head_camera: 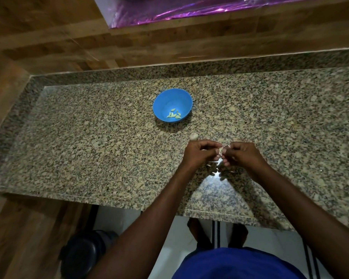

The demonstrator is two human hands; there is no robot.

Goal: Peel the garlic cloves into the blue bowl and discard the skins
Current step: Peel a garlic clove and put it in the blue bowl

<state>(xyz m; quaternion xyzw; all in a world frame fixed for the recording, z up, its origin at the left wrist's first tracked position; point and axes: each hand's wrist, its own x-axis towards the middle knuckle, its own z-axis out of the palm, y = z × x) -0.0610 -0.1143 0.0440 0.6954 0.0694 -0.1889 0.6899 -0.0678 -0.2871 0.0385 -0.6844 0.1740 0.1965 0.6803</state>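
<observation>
A blue bowl [172, 105] stands on the granite counter [89, 137], with several pale peeled cloves [174, 114] lying in its bottom. Nearer to me, my left hand [199, 153] and my right hand [243, 156] meet fingertip to fingertip over the counter. Between them they pinch a small garlic clove [222, 151], mostly hidden by the fingers. A piece of unpeeled garlic [194, 136] lies on the counter just beyond my left hand. Bits of pale skin [216, 162] lie on the counter below my hands.
The counter's front edge [109, 200] runs below my forearms. A wooden wall rises behind the counter, with a purple foil sheet [189, 9] at the top. A dark round bin [83, 256] stands on the floor at lower left.
</observation>
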